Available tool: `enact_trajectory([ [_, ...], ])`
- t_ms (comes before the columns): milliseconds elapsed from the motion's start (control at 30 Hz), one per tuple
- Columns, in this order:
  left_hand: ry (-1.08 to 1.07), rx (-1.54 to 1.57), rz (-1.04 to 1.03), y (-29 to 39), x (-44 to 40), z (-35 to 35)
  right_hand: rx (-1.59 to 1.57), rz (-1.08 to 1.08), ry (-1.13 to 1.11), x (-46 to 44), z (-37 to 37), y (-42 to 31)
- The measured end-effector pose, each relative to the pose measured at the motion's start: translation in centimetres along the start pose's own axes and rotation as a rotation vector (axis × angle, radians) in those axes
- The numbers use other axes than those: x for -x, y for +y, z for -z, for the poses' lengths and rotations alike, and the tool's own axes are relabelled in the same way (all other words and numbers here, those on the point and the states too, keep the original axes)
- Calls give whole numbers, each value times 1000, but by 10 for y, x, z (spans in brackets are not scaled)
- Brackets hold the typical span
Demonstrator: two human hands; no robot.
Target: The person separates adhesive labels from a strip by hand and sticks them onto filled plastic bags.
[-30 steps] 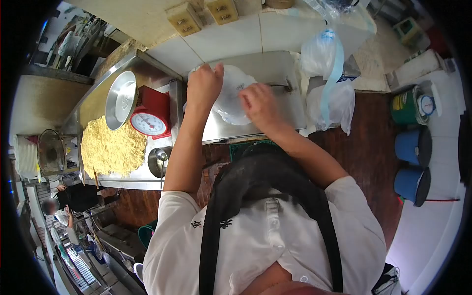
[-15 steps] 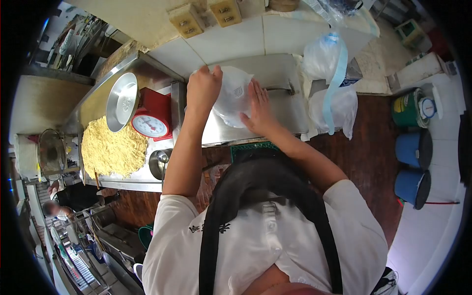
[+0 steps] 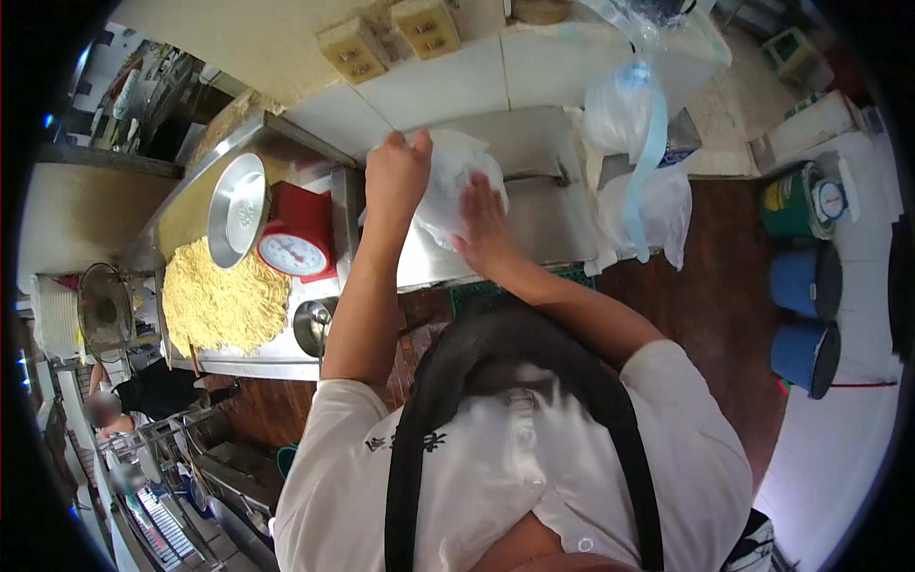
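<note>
A translucent white plastic bag [image 3: 452, 162] lies over the steel counter in front of me. With curled fingers, my left hand [image 3: 398, 173] grips its left edge. My right hand [image 3: 484, 221] rests flat on the lower right part of the bag, fingers stretched out and pointing away from me. Part of the bag is hidden beneath that hand, and what is inside it, if anything, I cannot make out.
Left stands a red dial scale [image 3: 297, 229] with a metal pan [image 3: 238, 210], beside a heap of yellow noodles [image 3: 224, 300]. A metal pot [image 3: 313, 327] is near my left forearm. Filled plastic bags [image 3: 658, 205] hang right. Blue buckets [image 3: 793, 286] line the right wall.
My right hand has slid left from the bag's right edge onto its surface, and the bag looks more crumpled. My left hand keeps its grip.
</note>
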State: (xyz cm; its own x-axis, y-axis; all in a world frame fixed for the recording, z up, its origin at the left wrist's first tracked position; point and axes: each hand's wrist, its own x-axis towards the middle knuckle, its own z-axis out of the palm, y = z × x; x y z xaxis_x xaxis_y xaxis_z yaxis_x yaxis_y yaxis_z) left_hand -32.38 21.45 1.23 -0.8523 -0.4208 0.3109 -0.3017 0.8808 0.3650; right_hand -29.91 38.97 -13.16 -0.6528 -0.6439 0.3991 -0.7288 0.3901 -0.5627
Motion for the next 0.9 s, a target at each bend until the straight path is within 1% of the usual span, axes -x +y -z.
enact_trajectory([
  [33,-4,27,8,3,-3,7,46,-39,-63,15,-6,20],
  [100,-46,86,35,16,9,24,77,-114,-156,49,10,36],
  [133,-24,173,-41,22,18,29,94,-155,-203,59,18,40],
  [200,33,345,-188,30,37,38,-16,-152,-83,57,40,47],
  [300,139,501,-194,23,45,32,-125,-131,66,37,71,40],
  [333,198,482,-230,21,39,35,-151,-116,112,30,76,38],
  [367,175,408,-206,22,34,42,-159,-126,133,24,79,38],
  [433,208,426,-228,18,21,51,-181,-145,164,18,82,35],
  [500,462,455,-328,14,9,65,-324,-219,145,9,87,36],
  [533,508,546,-297,23,10,82,-395,-259,138,4,92,34],
  [567,519,560,-338,38,15,102,-626,-351,90,-1,96,33],
  [633,486,539,-533,48,20,123,-1091,-527,-13,-15,115,20],
  [733,491,725,-651,64,35,132,-1238,-559,-138,-37,148,3],
  [767,541,833,-661,62,38,129,-1413,-544,-126,-36,147,7],
  [833,412,1118,-649,75,52,134,-1757,-498,-97,-34,149,17],
  [867,359,1143,-675,84,59,140,-1769,-500,-99,-33,155,18],
  [900,127,1223,-757,79,64,142,-1784,-508,-101,-32,167,10],
])
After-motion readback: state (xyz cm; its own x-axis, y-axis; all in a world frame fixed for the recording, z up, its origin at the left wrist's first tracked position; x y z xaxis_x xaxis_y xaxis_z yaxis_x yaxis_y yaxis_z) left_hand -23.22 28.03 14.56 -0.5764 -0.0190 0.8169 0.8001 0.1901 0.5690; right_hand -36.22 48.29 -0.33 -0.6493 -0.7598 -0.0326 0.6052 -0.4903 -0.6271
